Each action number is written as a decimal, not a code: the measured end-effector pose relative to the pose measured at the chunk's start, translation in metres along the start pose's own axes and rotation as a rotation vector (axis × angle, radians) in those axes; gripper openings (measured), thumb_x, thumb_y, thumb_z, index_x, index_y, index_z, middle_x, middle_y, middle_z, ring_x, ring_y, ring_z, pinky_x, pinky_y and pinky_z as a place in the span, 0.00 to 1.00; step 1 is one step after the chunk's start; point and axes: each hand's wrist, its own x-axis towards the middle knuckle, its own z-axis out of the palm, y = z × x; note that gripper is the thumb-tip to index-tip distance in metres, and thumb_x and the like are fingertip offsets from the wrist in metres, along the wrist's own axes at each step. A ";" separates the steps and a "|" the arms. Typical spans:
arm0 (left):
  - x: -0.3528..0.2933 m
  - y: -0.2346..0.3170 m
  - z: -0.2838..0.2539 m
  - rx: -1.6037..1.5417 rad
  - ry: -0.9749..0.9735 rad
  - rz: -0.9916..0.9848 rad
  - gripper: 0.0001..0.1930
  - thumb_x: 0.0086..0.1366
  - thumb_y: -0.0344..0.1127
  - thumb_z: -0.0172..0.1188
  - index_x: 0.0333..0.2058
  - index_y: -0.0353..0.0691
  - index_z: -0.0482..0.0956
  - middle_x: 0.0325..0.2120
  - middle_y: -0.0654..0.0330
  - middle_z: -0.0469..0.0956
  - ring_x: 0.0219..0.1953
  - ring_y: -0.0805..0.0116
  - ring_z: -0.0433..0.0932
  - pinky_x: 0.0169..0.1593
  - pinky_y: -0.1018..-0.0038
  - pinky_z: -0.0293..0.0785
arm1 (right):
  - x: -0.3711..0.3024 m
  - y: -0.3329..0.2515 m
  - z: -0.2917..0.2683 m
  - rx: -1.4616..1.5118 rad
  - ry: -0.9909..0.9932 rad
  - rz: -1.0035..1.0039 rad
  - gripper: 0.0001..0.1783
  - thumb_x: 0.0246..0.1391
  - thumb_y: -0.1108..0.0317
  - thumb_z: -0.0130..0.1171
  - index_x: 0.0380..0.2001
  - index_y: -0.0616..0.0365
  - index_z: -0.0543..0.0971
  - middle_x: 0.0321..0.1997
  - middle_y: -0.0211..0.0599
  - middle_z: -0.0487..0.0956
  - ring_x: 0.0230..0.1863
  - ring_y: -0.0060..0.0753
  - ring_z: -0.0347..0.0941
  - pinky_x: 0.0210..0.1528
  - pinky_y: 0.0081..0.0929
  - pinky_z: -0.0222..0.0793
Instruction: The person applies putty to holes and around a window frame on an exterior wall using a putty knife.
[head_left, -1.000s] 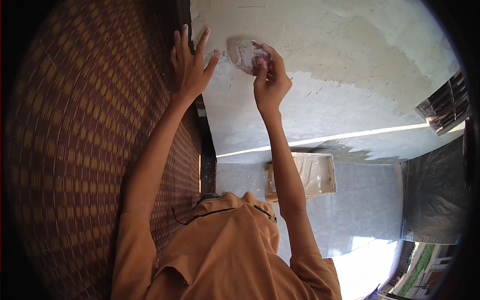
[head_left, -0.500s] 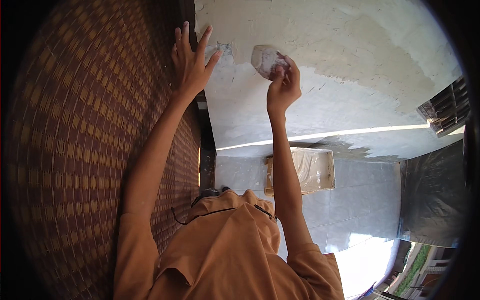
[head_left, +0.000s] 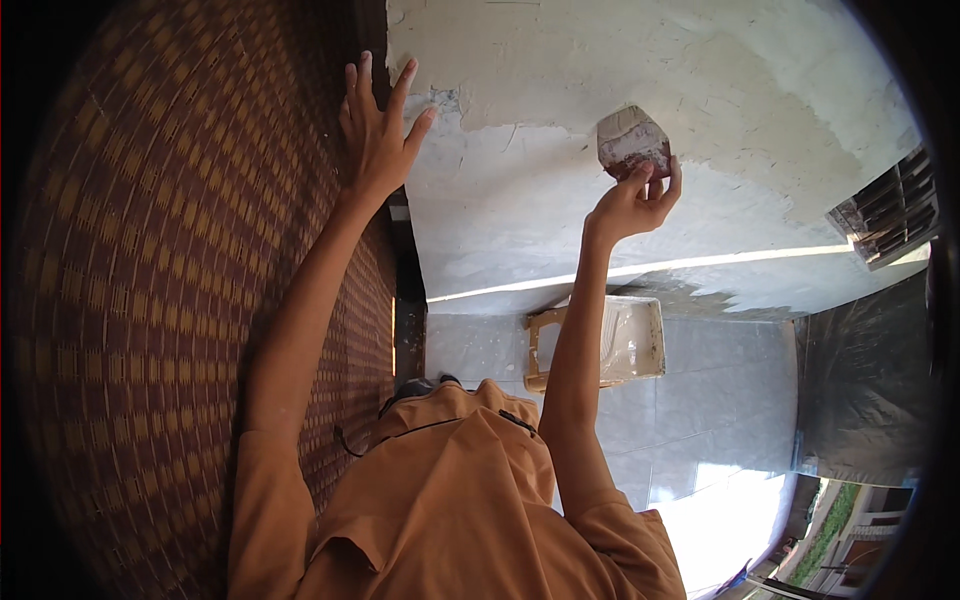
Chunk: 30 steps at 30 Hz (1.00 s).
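Note:
My right hand [head_left: 636,205] grips a putty scraper [head_left: 634,143] by its dark red lower edge. Its wide flat blade is smeared with pale filler and lies against or very close to the wall [head_left: 540,210]. That wall is part cream, part whitish, with rough filler patches. My left hand [head_left: 378,140] is open, fingers spread, at the wall's left edge beside the woven panel. Near its thumb is a small grey chipped spot [head_left: 445,100] on the wall.
A tray [head_left: 634,338] with pale filler rests on a wooden stool [head_left: 540,350] below my right forearm. The woven brown panel [head_left: 150,300] rises close on my left. A barred vent [head_left: 888,212] and dark plastic sheeting [head_left: 865,380] are at the right, above grey floor tiles [head_left: 690,400].
My right hand has moved the putty scraper to the right along the wall, and its blade now faces more upward. My left hand has stayed nearly in place.

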 end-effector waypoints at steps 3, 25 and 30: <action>0.004 0.003 0.003 -0.032 0.020 -0.010 0.34 0.66 0.51 0.56 0.68 0.59 0.54 0.67 0.38 0.42 0.68 0.34 0.43 0.62 0.40 0.51 | -0.011 -0.012 0.017 0.044 -0.252 -0.074 0.16 0.61 0.79 0.50 0.53 0.63 0.71 0.44 0.51 0.78 0.41 0.39 0.80 0.40 0.29 0.81; 0.007 -0.004 -0.003 0.016 0.008 -0.004 0.32 0.67 0.51 0.55 0.67 0.59 0.56 0.67 0.39 0.41 0.68 0.31 0.43 0.61 0.39 0.52 | -0.003 -0.031 0.022 -0.039 -0.134 -0.096 0.17 0.62 0.76 0.50 0.54 0.64 0.67 0.46 0.55 0.74 0.44 0.46 0.78 0.38 0.33 0.85; 0.004 -0.008 0.004 -0.007 0.033 -0.002 0.32 0.67 0.53 0.55 0.67 0.57 0.57 0.67 0.40 0.41 0.68 0.32 0.43 0.62 0.40 0.51 | -0.066 -0.002 0.063 -0.175 -0.658 -0.189 0.16 0.56 0.78 0.56 0.47 0.52 0.78 0.37 0.42 0.83 0.38 0.31 0.82 0.34 0.26 0.78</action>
